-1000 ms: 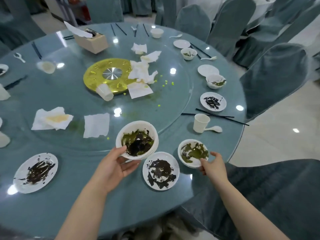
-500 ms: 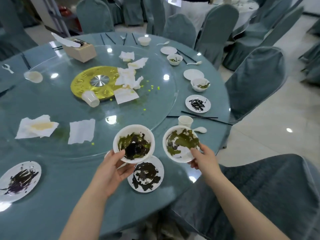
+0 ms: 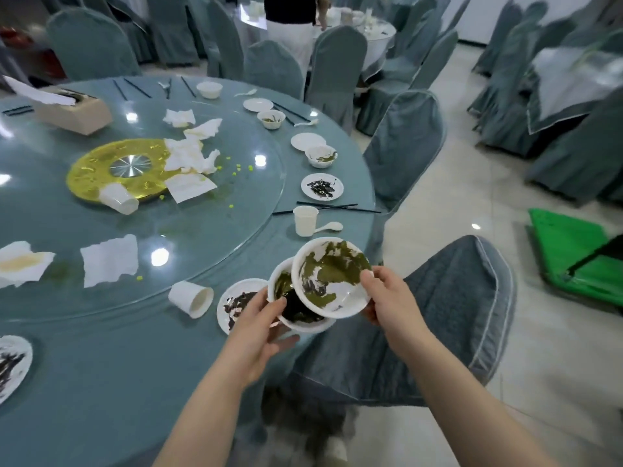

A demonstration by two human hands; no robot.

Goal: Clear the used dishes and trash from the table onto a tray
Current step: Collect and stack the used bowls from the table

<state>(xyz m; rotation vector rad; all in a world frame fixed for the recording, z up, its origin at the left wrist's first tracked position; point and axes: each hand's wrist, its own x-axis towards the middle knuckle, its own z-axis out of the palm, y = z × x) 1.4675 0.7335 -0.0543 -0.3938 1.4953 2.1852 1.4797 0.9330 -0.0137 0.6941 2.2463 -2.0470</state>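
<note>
Nearest me, my left hand has its fingers clamped on the rim of a white round bowl smeared dark and green, thumb over the edge, held just above the near edge of the round teal worktop. My right hand has its fingers closed on the rim of a second white bowl streaked with green residue, tilted toward me and overlapping the first. The step, as I read it, is nesting the two; I would level the upper bowl first so nothing drips, then lower it squarely inside the lower one and let the left hand take the stack. Just beneath lies a white flat plate with dark scraps, a good next base for the pile. Beside it a white paper cup lies tipped over. Farther off sit a torn white napkin, an upright white cup with a white spoon and black chopsticks. I see no tray for certain; a green flat object lies on the floor, well apart.
</note>
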